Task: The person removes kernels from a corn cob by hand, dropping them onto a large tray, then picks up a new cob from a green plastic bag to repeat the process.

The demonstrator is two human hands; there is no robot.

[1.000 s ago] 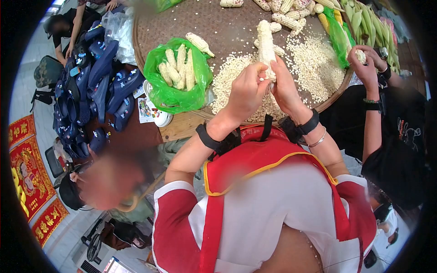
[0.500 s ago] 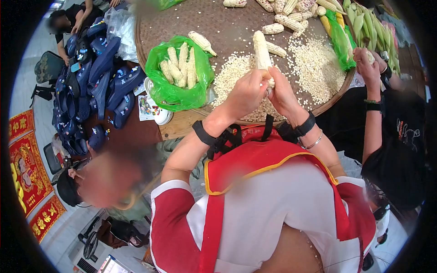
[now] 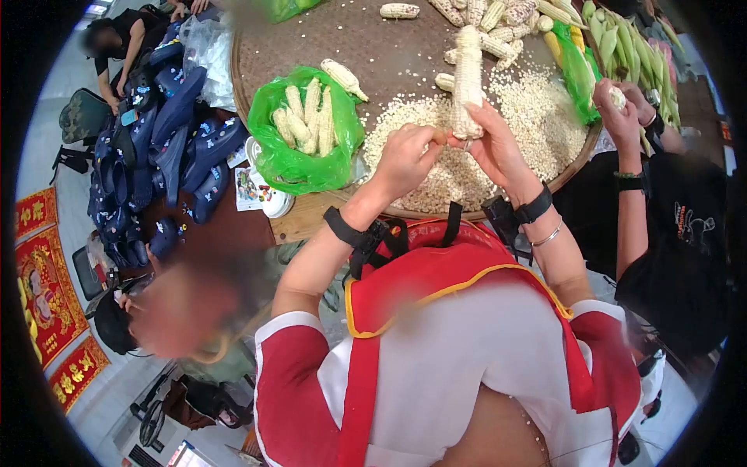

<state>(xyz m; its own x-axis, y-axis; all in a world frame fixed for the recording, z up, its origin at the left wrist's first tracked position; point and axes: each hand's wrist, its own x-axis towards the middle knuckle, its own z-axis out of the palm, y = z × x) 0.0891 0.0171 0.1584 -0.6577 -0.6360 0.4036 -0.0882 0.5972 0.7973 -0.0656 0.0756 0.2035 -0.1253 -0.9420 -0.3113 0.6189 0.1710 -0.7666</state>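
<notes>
My right hand (image 3: pixel 498 148) grips the lower end of a pale corn cob (image 3: pixel 468 78), which stands nearly upright with its tip pointing away from me. Beside the cob's base, my left hand (image 3: pixel 408 159) is closed, thumb and fingers pinched together. Whatever lies in that pinch is too small to make out. Under both hands spreads a heap of loose white kernels (image 3: pixel 405 128) on the round woven tray (image 3: pixel 334 39). To the left, a green plastic bag (image 3: pixel 264 156) holds several cobs, with another corn cob (image 3: pixel 342 78) lying by its rim.
More corn cobs (image 3: pixel 513 31) lie at the tray's far side, near a second green bag (image 3: pixel 577 86). Husked ears (image 3: pixel 630 54) are piled beyond it. A co-worker's hands (image 3: pixel 618 109) hold a cob at right. Navy clogs (image 3: pixel 175 117) fill the left table.
My left hand has drawn away from the cob to the left and slightly down. The cob now stands straighter and higher in my right hand, more of it exposed.
</notes>
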